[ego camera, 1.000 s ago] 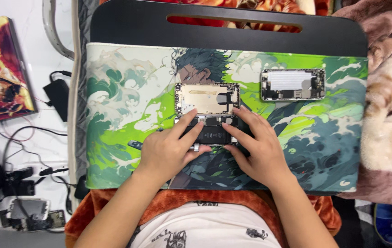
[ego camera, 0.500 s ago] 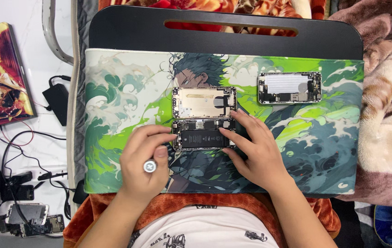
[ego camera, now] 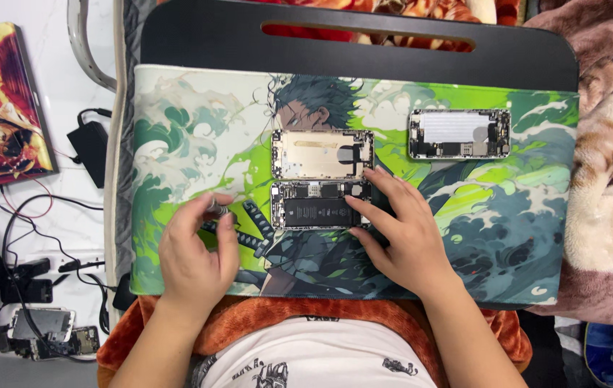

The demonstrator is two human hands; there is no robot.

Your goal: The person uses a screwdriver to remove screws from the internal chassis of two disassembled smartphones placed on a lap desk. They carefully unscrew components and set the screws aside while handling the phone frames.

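An opened phone lies on a green illustrated mat (ego camera: 177, 144): its lower half with a black battery (ego camera: 318, 205) and, hinged above it, the gold-toned screen back (ego camera: 322, 154). My right hand (ego camera: 400, 230) rests at the phone's right end, fingers touching both halves. My left hand (ego camera: 195, 251) is on the mat to the left of the phone, fingers closed around a small silver-tipped tool (ego camera: 218, 209), likely a screwdriver.
Another opened phone body (ego camera: 459, 134) lies at the mat's upper right. A black lap tray (ego camera: 357, 43) carries the mat. To the left are a colourful book (ego camera: 1, 108), a black charger (ego camera: 92, 147), cables and phone parts (ego camera: 44, 330). A blanket (ego camera: 612, 179) lies on the right.
My left hand has left the phone and moved left across the mat, carrying the small tool. My right hand stays at the phone's right end.
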